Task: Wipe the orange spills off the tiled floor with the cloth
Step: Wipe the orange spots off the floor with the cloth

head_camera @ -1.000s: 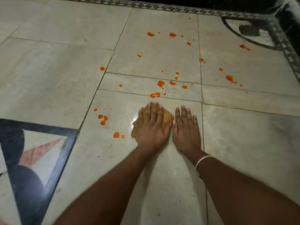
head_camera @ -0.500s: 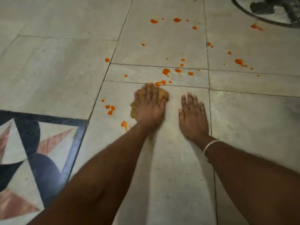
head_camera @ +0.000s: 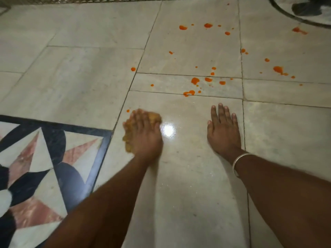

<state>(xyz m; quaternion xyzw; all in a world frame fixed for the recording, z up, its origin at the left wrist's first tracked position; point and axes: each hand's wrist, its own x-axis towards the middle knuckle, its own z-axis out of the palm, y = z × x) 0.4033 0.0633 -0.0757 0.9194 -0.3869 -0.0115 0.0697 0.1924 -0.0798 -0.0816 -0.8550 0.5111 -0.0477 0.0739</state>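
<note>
We have the left hand [head_camera: 145, 135] laid over the wadded yellow cloth [head_camera: 127, 140], fingers close together and pressing it flat to the tiled floor [head_camera: 71, 86] rather than pinching it, as far as the motion blur lets us judge; the cloth sits at the left edge of the near tile, just beside the dark border of the inlaid star panel [head_camera: 35, 158]. The right hand [head_camera: 223, 133] lies palm down on the same tile, well apart from the cloth, fingers straight and slightly spread, a silver bangle [head_camera: 240, 161] at the wrist; it reads to us as a brace. One small orange drop [head_camera: 128, 110] sits just beyond the fingertips, and most of the orange spills [head_camera: 189, 93] lie farther off, across the seams and onto the far tiles, so we judge the job early. The risks follow from that; a cloth only pressed, not gripped, may slide out from under the palm on a fast stroke. The tile shines under a glare spot [head_camera: 167, 130], perhaps wet, so the bracing hand may slip as we reach forward; spill lying on the seams may smear into the joints rather than lift.
</note>
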